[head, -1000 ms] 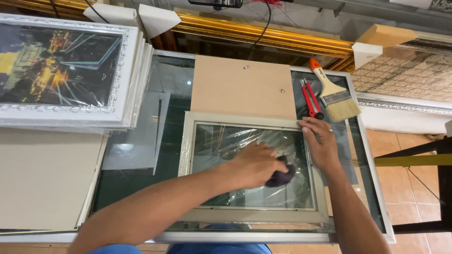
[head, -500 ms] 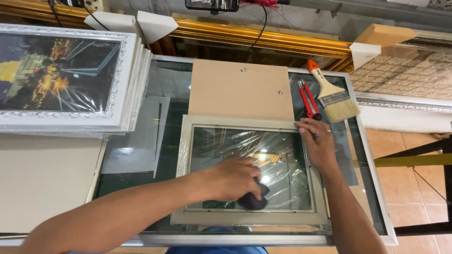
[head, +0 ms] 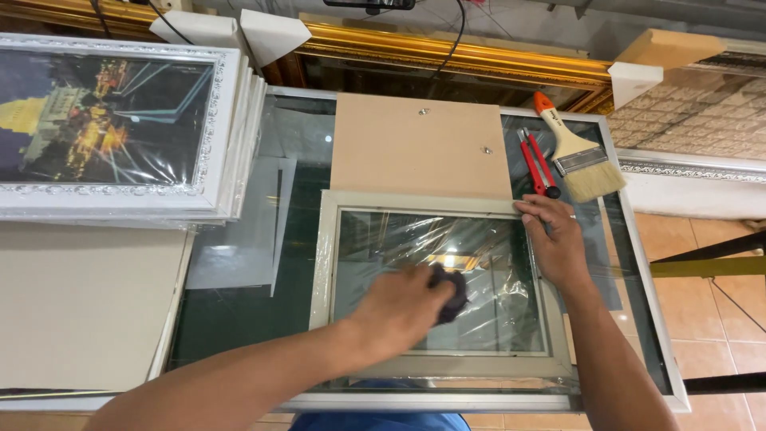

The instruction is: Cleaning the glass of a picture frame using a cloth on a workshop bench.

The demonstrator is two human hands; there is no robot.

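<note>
A stack of framed pictures point(head: 120, 120) sits at the table's point(head: 239, 319) left edge. Near the front edge lies a pale frame point(head: 439, 367) (plastic film over its glass). The left hand point(head: 399, 307) curls its fingers around a dark cloth point(head: 453, 291), pressed on the glass. The right hand point(head: 558, 243) lies flat, fingers together, on the frame's right side. A red cutter point(head: 538, 164) and a paintbrush point(head: 578, 156) lie at the far right corner.

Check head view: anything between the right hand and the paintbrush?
Yes: a red utility knife lies between the right hand and the paintbrush, on the glass table.
</note>
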